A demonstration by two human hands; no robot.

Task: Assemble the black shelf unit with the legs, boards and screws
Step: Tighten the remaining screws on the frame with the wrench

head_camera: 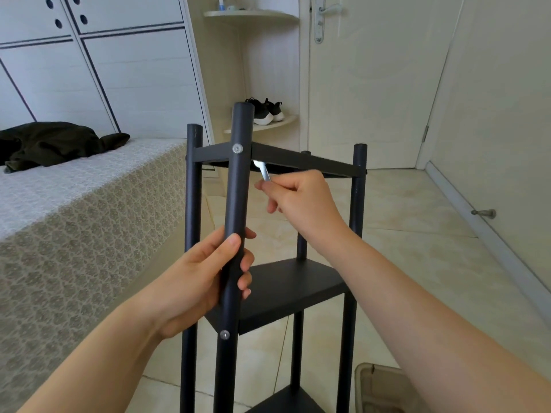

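Note:
The black shelf unit stands upright on the floor before me. Its near front leg (pixel 238 180) carries a silver screw (pixel 237 148) at the top board (pixel 301 160) and another screw (pixel 224 334) at the middle board (pixel 286 290). My left hand (pixel 205 272) grips this front leg between the two boards. My right hand (pixel 295 201) pinches a small silver wrench (pixel 264 170), whose head sits under the top board just behind the leg. A lower board (pixel 286 402) shows at the bottom edge.
A bed with a patterned cover (pixel 74 210) and a dark garment (pixel 50 144) lies on the left. A corner shelf with black shoes (pixel 265 111) and a closed door (pixel 372 84) stand behind. A doorstop (pixel 484 213) sticks out from the right wall. A beige mat (pixel 378 389) lies at the lower right.

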